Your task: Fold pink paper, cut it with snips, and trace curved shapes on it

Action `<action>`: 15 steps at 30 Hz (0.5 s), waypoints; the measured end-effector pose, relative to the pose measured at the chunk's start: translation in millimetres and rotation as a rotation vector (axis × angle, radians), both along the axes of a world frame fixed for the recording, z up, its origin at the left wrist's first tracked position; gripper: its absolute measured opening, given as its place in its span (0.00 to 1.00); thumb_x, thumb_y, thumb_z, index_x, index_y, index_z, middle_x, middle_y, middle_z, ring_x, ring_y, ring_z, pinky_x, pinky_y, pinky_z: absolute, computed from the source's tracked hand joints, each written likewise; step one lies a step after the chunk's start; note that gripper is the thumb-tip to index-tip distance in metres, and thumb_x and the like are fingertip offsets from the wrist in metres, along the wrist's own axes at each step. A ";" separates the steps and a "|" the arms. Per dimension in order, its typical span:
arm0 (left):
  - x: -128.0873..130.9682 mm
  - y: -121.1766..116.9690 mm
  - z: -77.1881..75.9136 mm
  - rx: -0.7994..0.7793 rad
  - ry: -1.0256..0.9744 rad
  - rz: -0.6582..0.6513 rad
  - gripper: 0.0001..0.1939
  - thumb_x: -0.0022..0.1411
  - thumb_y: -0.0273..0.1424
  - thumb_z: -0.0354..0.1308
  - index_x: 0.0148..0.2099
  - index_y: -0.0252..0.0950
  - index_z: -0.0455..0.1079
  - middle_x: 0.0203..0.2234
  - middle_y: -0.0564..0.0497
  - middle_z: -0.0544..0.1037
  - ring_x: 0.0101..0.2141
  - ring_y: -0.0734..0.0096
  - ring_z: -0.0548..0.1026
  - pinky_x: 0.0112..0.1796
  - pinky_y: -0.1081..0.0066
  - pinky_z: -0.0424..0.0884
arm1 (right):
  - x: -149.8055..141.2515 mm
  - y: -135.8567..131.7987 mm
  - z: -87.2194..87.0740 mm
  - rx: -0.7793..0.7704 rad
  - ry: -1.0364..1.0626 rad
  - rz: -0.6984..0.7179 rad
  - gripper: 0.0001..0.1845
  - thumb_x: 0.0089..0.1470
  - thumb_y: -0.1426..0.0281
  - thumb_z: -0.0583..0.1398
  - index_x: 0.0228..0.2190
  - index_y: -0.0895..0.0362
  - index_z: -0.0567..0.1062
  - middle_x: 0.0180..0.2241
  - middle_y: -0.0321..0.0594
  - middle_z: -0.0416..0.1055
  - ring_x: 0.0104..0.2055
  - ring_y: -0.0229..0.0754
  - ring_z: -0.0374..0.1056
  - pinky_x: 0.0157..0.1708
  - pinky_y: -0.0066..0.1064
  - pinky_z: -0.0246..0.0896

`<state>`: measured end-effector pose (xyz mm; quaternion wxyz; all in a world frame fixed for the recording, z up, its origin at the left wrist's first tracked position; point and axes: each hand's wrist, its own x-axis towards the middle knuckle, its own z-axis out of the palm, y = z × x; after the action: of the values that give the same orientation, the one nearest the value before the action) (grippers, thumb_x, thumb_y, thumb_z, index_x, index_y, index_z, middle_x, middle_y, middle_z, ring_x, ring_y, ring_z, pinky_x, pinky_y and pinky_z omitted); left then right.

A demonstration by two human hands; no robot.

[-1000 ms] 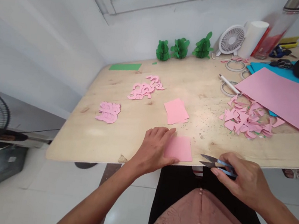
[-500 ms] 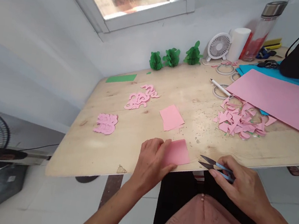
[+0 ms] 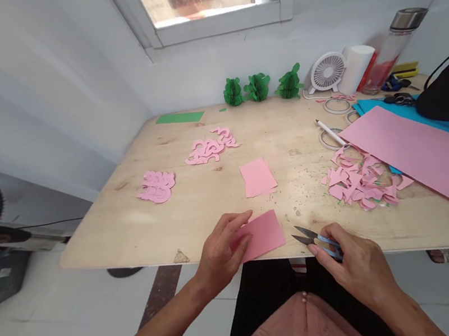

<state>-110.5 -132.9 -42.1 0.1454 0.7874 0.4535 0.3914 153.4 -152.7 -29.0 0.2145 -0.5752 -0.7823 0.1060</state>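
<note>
My left hand point(image 3: 224, 247) grips the left side of a pink paper square point(image 3: 265, 235) at the table's front edge, thumb on top and the fingers at its far side. In my right hand point(image 3: 356, 263) lies a pair of thread snips point(image 3: 319, 242) with blue handles, their two dark blades apart and pointing left toward the paper. Just beyond the held paper rests a small stack of pink squares point(image 3: 257, 178). Farther left are curved pink cutouts point(image 3: 213, 146) and a row of overlapping scalloped pink pieces point(image 3: 157, 186).
A heap of pink scraps point(image 3: 359, 179) sits to the right, beside a large pink sheet point(image 3: 426, 154) and a white pen point(image 3: 332, 133). Along the wall stand green paper figures point(image 3: 258, 86), a small white fan point(image 3: 327, 72) and a glass bottle point(image 3: 389, 58). A green strip point(image 3: 180, 117) lies far left.
My left hand has turned the pink square and tilted it up slightly from the tabletop. The snips have shifted a little to the left. The camera view has moved up toward the window.
</note>
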 end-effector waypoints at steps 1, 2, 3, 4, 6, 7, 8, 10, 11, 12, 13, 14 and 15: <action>-0.9 0.0 0.1 -0.028 -0.074 -0.008 0.24 0.63 0.25 0.53 0.60 0.46 0.59 0.36 0.51 0.71 0.37 0.71 0.72 0.38 0.68 0.74 | -0.2 0.8 0.4 -0.001 -0.005 0.002 0.12 0.59 0.58 0.52 0.31 0.54 0.64 0.21 0.32 0.69 0.22 0.39 0.66 0.22 0.28 0.54; -1.8 0.0 0.1 -0.061 -0.144 -0.010 0.24 0.63 0.25 0.54 0.60 0.46 0.59 0.34 0.52 0.71 0.35 0.73 0.72 0.38 0.68 0.74 | -0.3 1.7 0.9 -0.003 -0.010 0.005 0.13 0.59 0.58 0.52 0.31 0.54 0.64 0.21 0.32 0.69 0.22 0.38 0.66 0.23 0.28 0.54; -2.9 -0.2 0.1 -0.098 -0.205 -0.007 0.24 0.63 0.26 0.55 0.59 0.46 0.60 0.32 0.53 0.70 0.34 0.74 0.72 0.37 0.69 0.74 | -0.4 2.8 1.4 -0.003 -0.016 0.008 0.13 0.59 0.57 0.52 0.31 0.54 0.64 0.21 0.32 0.69 0.21 0.38 0.65 0.23 0.28 0.54; -3.9 -0.4 0.1 -0.137 -0.257 0.000 0.23 0.62 0.27 0.56 0.59 0.45 0.62 0.31 0.54 0.70 0.33 0.74 0.71 0.37 0.69 0.74 | -0.4 3.8 2.0 -0.003 -0.021 0.015 0.13 0.59 0.57 0.53 0.31 0.54 0.64 0.21 0.32 0.68 0.21 0.38 0.65 0.23 0.28 0.54; -5.7 -1.1 0.5 -0.214 -0.345 0.015 0.21 0.61 0.28 0.58 0.56 0.45 0.65 0.31 0.54 0.70 0.33 0.74 0.71 0.35 0.71 0.74 | 0.0 6.0 3.2 0.001 -0.028 0.041 0.12 0.58 0.58 0.53 0.31 0.54 0.64 0.21 0.32 0.68 0.21 0.37 0.64 0.23 0.28 0.53; -6.6 -1.4 1.0 -0.252 -0.384 0.016 0.19 0.60 0.28 0.59 0.54 0.44 0.68 0.31 0.53 0.71 0.33 0.74 0.71 0.34 0.72 0.74 | 0.5 7.0 3.6 0.004 -0.029 0.059 0.12 0.58 0.59 0.53 0.31 0.54 0.64 0.22 0.32 0.68 0.21 0.37 0.64 0.23 0.28 0.53; -7.3 -1.7 1.7 -0.285 -0.418 0.009 0.17 0.59 0.27 0.59 0.52 0.44 0.70 0.32 0.52 0.71 0.34 0.73 0.72 0.34 0.72 0.74 | 1.2 7.9 4.0 0.010 -0.027 0.078 0.12 0.58 0.59 0.54 0.31 0.54 0.65 0.21 0.32 0.69 0.21 0.37 0.64 0.23 0.28 0.53; -8.6 -1.9 3.1 -0.330 -0.462 -0.017 0.12 0.58 0.27 0.60 0.45 0.42 0.74 0.33 0.51 0.74 0.37 0.71 0.73 0.37 0.69 0.74 | 3.1 9.4 4.6 0.028 -0.024 0.115 0.11 0.58 0.60 0.54 0.33 0.55 0.65 0.22 0.32 0.69 0.22 0.38 0.64 0.24 0.28 0.52; -9.2 -1.9 3.6 -0.343 -0.477 -0.035 0.09 0.58 0.26 0.61 0.42 0.41 0.75 0.33 0.50 0.75 0.38 0.69 0.74 0.41 0.67 0.74 | 4.2 10.1 4.8 0.041 -0.025 0.132 0.11 0.58 0.60 0.54 0.33 0.55 0.66 0.22 0.33 0.69 0.22 0.38 0.64 0.24 0.28 0.52; -9.9 -1.7 3.7 -0.354 -0.492 -0.054 0.07 0.58 0.26 0.61 0.39 0.41 0.76 0.32 0.50 0.75 0.38 0.69 0.74 0.45 0.63 0.73 | 5.4 10.8 4.9 0.052 -0.029 0.151 0.11 0.58 0.60 0.54 0.33 0.55 0.66 0.22 0.33 0.69 0.22 0.38 0.64 0.24 0.28 0.51; -10.7 -1.4 3.4 -0.367 -0.512 -0.073 0.06 0.58 0.26 0.61 0.37 0.40 0.77 0.31 0.50 0.76 0.38 0.68 0.74 0.48 0.59 0.72 | 6.5 11.5 5.1 0.062 -0.037 0.171 0.11 0.58 0.60 0.54 0.33 0.55 0.66 0.22 0.32 0.68 0.22 0.38 0.64 0.24 0.28 0.50; -11.5 -1.0 2.6 -0.385 -0.537 -0.089 0.05 0.57 0.26 0.61 0.36 0.40 0.77 0.31 0.50 0.76 0.37 0.68 0.74 0.51 0.56 0.70 | 7.5 12.3 5.2 0.071 -0.047 0.192 0.11 0.59 0.60 0.54 0.33 0.56 0.66 0.22 0.32 0.68 0.22 0.38 0.64 0.24 0.28 0.50; -12.4 -0.6 1.5 -0.407 -0.563 -0.097 0.05 0.57 0.26 0.62 0.36 0.40 0.77 0.30 0.51 0.76 0.37 0.68 0.74 0.52 0.54 0.69 | 8.1 13.0 5.2 0.076 -0.060 0.214 0.11 0.59 0.60 0.54 0.33 0.56 0.66 0.22 0.32 0.68 0.22 0.38 0.64 0.24 0.28 0.49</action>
<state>-122.9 -133.5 -40.7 0.4372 0.6240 0.4263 0.4876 161.5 -139.7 -23.8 0.2002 -0.4828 -0.8487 0.0811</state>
